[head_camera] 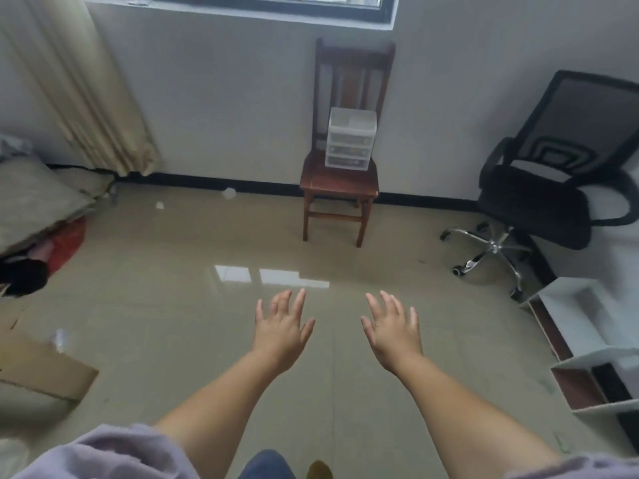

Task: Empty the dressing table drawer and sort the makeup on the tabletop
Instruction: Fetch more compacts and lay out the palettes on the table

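Observation:
A small clear plastic drawer unit [349,139] with three stacked drawers stands on the seat of a brown wooden chair [340,188] against the far wall. My left hand [281,331] and my right hand [394,331] are stretched out in front of me over the tiled floor, palms down, fingers spread, holding nothing. Both hands are well short of the chair and apart from each other. What lies inside the drawers is too small to tell.
A black mesh office chair [549,188] stands at the right, with a white shelf unit [584,344] in front of it. A beige curtain [86,84] hangs at the left above bedding [34,202]. Flat cardboard [41,371] lies on the floor at the left.

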The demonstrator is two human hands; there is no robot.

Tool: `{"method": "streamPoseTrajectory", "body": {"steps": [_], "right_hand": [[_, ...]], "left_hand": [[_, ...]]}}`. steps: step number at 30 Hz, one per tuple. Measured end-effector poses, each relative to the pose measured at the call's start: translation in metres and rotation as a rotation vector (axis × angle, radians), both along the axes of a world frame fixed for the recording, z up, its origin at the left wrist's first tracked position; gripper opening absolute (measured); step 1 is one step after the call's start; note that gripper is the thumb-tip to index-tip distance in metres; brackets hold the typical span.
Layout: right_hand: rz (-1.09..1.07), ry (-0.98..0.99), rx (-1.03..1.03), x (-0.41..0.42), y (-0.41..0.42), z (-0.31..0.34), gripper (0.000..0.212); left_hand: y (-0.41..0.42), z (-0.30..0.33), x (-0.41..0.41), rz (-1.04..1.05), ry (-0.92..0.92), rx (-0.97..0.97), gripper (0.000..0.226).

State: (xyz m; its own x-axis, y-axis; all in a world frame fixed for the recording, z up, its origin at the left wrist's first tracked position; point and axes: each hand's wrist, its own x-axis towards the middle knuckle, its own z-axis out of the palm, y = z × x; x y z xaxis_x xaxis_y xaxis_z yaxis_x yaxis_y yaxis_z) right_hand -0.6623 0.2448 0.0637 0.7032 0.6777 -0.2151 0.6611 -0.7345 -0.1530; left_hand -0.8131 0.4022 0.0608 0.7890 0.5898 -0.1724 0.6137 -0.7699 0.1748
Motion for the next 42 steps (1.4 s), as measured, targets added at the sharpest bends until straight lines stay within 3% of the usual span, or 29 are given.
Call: {"method": "streamPoseTrajectory", "body": {"steps": [10,16,23,33,38,42], "right_hand": [[-0.01,0.043,0.001,0.19,0.142,-0.024,0.052],[-0.097,0.0,0.073,0.324,0.257,0.004,0.051],[-0.146,0.041,0.008,0.446,0.33,0.0,0.051],[-0.041,0.192,-0.059,0.636,0.475,-0.06,0.052],[-0.13,0.393,-0.083,0.708,0.551,-0.103,0.043],[-0.574,0.881,0.143,0.745,0.611,-0.153,0.033]], "left_hand": [[0.159,-0.016,0.191,-0.045,0.028,0.048,0.062],[0.298,0.011,0.344,-0.077,-0.017,0.143,0.061],[0.366,0.002,0.475,-0.248,0.008,0.082,0.062],[0.509,-0.046,0.659,-0.093,0.018,-0.018,0.063],[0.565,-0.066,0.739,-0.112,0.009,-0.051,0.058],[0.613,-0.1,0.794,-0.217,0.011,-0.024,0.051]]}}
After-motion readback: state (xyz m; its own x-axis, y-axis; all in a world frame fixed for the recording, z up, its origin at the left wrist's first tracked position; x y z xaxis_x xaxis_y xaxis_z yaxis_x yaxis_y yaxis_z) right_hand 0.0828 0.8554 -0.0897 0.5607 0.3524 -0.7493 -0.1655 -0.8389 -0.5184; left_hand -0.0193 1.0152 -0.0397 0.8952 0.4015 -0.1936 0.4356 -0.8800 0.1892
